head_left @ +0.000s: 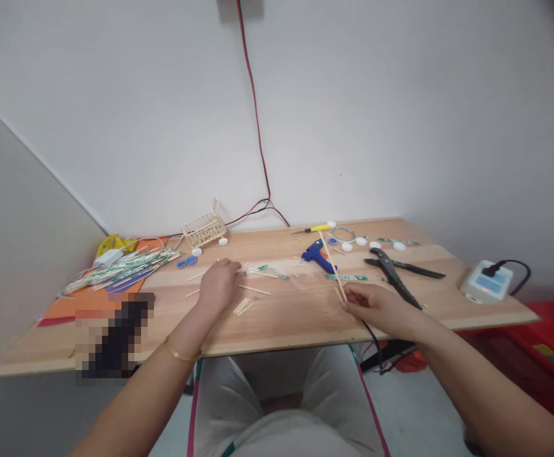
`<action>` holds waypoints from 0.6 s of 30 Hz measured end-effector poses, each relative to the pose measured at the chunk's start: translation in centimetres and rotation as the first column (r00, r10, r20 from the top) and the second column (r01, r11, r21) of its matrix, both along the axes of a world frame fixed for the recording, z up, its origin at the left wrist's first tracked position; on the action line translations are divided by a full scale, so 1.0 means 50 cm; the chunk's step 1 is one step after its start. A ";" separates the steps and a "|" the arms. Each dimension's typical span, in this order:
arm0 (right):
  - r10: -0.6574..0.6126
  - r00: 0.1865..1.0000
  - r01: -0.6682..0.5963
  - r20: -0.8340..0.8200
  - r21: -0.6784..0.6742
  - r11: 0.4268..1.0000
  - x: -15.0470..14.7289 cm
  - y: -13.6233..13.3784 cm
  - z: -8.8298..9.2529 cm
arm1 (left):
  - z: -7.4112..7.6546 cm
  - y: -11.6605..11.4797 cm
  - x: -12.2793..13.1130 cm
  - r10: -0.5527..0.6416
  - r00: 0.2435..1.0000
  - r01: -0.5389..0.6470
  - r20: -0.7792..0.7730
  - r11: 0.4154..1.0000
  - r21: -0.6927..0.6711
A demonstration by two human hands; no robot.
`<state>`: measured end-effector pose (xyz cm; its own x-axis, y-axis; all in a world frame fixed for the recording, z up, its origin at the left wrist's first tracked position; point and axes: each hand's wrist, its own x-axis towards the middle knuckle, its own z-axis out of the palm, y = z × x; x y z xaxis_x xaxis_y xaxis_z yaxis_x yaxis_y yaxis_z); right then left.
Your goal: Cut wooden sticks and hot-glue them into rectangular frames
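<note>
My right hand (376, 306) pinches the near end of a long thin wooden stick (332, 265) that slants away across the wooden table (281, 324) toward a blue glue gun (315, 254). My left hand (219, 284) rests knuckles-up on the table, fingers curled; whether it holds anything is hidden. Loose short sticks (244, 306) lie just right of it. A small stick-built cart (204, 230) with white cap wheels stands at the back.
Black pliers (393, 271) lie right of my right hand. White bottle caps (361, 242), a wire coil (342, 233) and a yellow screwdriver (315, 229) sit behind. Wrapped chopsticks (119, 268) are piled at left. A power strip (488, 283) sits at the right edge.
</note>
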<state>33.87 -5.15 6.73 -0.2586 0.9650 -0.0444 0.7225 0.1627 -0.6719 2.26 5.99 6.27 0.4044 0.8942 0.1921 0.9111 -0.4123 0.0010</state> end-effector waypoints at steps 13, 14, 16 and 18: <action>-0.203 0.933 0.173 -0.297 -0.122 0.977 0.102 -0.108 -0.024 | 0.001 0.162 0.170 -0.487 0.873 0.470 -0.040 0.860 -0.200; -0.216 0.930 0.184 -0.296 -0.130 0.974 0.108 -0.113 -0.026 | 0.005 0.158 0.174 -0.524 0.852 0.506 -0.026 0.834 -0.218; -0.231 0.924 0.196 -0.303 -0.141 0.970 0.116 -0.118 -0.030 | 0.006 0.148 0.186 -0.595 0.804 0.574 -0.003 0.777 -0.258; -0.238 0.915 0.203 -0.326 -0.137 0.970 0.120 -0.120 -0.033 | 0.001 0.142 0.198 -0.640 0.769 0.615 0.005 0.737 -0.282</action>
<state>39.86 -11.14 5.09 -0.0561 0.9944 -0.0893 0.4596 -0.0537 -0.8865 12.18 13.08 6.32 0.8945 0.4422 -0.0657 0.4470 -0.8862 0.1214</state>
